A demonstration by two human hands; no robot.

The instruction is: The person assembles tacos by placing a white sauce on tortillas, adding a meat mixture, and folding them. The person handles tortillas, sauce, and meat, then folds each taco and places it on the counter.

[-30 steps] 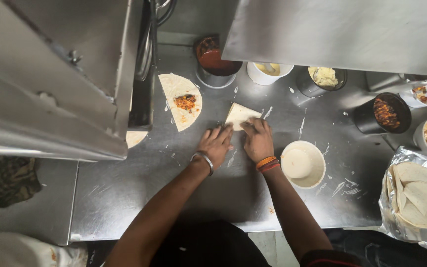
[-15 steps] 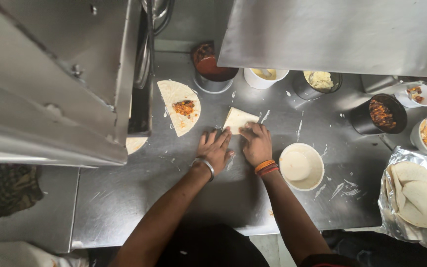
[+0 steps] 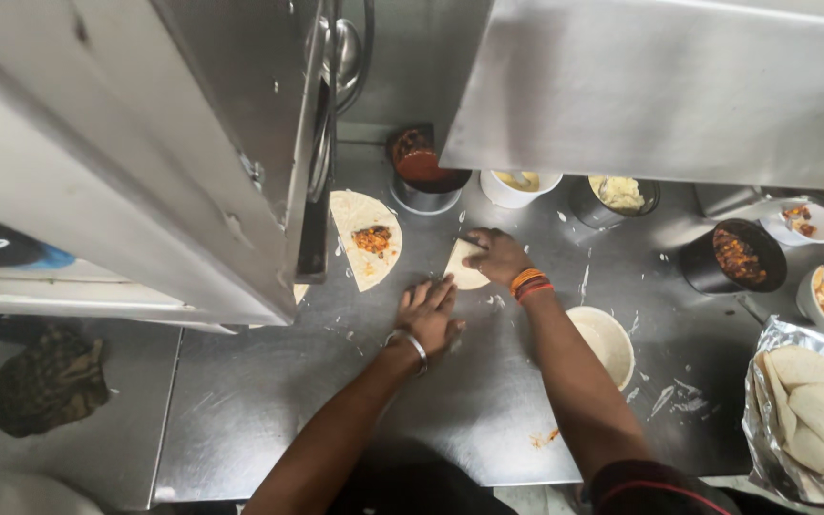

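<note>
A folded pale tortilla lies on the steel counter. My right hand, with orange bands at the wrist, rests on its far edge and grips it. My left hand, wearing a metal bangle, lies flat on the counter just left of and below the folded tortilla, fingers spread, holding nothing. To the left sits an open round tortilla with a reddish filling at its middle.
Along the back stand a red sauce pot, a white cup and a dark pot of pale filling. At right are a dark bowl of filling, a white bowl and foil-wrapped tortillas. Steel housings overhang above.
My right hand has moved up onto the folded tortilla's far edge. My left hand has slid back toward me, off the tortilla. The view has shifted.
</note>
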